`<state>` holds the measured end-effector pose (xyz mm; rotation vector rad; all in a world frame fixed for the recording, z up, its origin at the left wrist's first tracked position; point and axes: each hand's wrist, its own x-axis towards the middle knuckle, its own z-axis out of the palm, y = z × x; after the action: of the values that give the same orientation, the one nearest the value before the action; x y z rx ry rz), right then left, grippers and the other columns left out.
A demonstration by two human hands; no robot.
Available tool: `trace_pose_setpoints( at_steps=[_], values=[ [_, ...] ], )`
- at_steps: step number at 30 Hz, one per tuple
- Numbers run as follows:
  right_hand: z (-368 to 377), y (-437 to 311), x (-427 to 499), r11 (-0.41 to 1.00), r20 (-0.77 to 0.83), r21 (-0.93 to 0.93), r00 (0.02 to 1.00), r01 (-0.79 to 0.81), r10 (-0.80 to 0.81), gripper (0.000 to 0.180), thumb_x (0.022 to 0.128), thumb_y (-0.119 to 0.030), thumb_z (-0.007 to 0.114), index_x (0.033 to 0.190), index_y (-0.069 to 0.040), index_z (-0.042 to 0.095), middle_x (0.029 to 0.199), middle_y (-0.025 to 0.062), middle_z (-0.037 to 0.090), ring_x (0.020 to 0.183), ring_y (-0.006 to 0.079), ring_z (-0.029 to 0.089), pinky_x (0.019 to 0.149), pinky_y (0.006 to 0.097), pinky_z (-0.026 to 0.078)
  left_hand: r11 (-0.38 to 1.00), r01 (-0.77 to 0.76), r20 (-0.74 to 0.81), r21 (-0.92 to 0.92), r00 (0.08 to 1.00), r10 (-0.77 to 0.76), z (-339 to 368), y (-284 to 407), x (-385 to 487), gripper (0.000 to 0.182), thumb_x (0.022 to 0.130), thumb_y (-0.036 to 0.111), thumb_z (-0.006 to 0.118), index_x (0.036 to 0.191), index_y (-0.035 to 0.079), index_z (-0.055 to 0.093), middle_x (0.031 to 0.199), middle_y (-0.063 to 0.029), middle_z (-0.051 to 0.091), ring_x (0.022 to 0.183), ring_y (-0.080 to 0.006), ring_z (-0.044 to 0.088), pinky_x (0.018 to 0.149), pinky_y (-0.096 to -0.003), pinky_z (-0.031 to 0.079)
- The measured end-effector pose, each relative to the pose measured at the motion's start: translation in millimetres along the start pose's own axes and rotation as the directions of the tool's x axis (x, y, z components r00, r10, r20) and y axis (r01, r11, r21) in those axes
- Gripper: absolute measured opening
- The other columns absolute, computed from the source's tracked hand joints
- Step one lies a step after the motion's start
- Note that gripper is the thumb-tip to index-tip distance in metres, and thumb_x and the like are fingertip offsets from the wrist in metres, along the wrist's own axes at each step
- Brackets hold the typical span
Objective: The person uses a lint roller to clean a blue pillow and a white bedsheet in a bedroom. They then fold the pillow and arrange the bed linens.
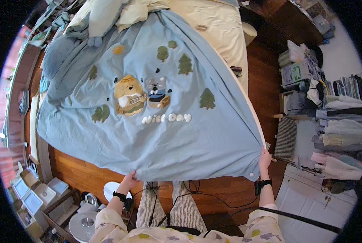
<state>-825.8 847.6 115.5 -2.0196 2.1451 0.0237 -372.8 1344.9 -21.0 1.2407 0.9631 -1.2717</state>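
A light blue quilt cover [175, 139] with bear, cat and tree appliqués and raised lettering spreads over the bed and hangs out towards me. My left hand [130, 179] pinches its near edge, left of the middle. Farther right, my right hand [264, 159] grips the cover near its right corner, where a pale border runs up the side. A white round button [251, 174] shows just below that grip. The stretch between my hands is pulled fairly taut, with creases running towards the right corner. My fingertips are partly hidden by the cloth.
A cream sheet [220, 30] covers the bed, with a plush toy [103, 21] at the far left. Black cables [211, 194] cross the wooden floor by my legs. A round fan [83, 226] and boxes [32, 200] stand at left; clothes [338, 130] hang at right.
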Motion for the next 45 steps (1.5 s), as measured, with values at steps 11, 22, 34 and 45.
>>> trace_pose_setpoints(
  at_steps=[11, 22, 34, 45],
  values=[
    [28, 31, 22, 0.539, 0.507, 0.652, 0.835, -0.533, 0.212, 0.04, 0.093, -0.033, 0.042, 0.111, 0.001, 0.053, 0.087, 0.0062, 0.058, 0.078, 0.0149, 0.053, 0.069, 0.0314, 0.042, 0.901, -0.034, 0.001, 0.433, 0.999, 0.037, 9, 11, 84, 0.047, 0.073, 0.01, 0.058, 0.115, 0.006, 0.035, 0.098, -0.0111, 0.044, 0.077, -0.0215, 0.048, 0.056, -0.0354, 0.041],
    [121, 12, 32, 0.906, 0.377, 0.344, 0.92, -0.246, 0.107, 0.053, 0.09, -0.043, 0.039, 0.12, 0.0, 0.044, 0.106, 0.0194, 0.055, 0.098, 0.0336, 0.052, 0.081, 0.0411, 0.041, 0.999, -0.037, -0.372, 0.03, 0.927, 0.045, 71, -14, 13, 0.103, 0.061, 0.065, 0.063, 0.137, 0.014, 0.016, 0.136, -0.0129, 0.026, 0.122, -0.036, 0.026, 0.095, -0.0613, 0.017],
    [30, 47, 46, 0.677, -0.014, 0.726, 0.982, -0.119, 0.188, 0.054, 0.089, -0.038, 0.048, 0.119, 0.007, 0.047, 0.115, 0.0196, 0.053, 0.105, 0.0297, 0.051, 0.089, 0.0354, 0.039, 0.909, -0.148, -0.241, -0.389, 0.969, 0.055, 67, 15, -1, 0.102, 0.061, 0.076, 0.051, 0.137, 0.016, 0.019, 0.136, -0.0089, 0.024, 0.129, -0.0297, 0.014, 0.101, -0.0578, 0.005],
    [163, -32, 4, 0.901, 0.377, 0.308, 0.909, -0.305, 0.179, 0.054, 0.095, -0.034, 0.022, 0.137, -0.001, 0.015, 0.142, 0.0208, 0.015, 0.123, 0.0474, 0.021, 0.096, 0.0513, 0.029, 0.977, 0.001, -0.119, -0.213, 0.993, -0.027, 79, 3, 30, 0.102, 0.067, 0.081, 0.035, 0.139, 0.011, 0.017, 0.143, -0.0103, 0.021, 0.129, -0.0324, 0.023, 0.103, -0.0494, 0.019]
  ],
)
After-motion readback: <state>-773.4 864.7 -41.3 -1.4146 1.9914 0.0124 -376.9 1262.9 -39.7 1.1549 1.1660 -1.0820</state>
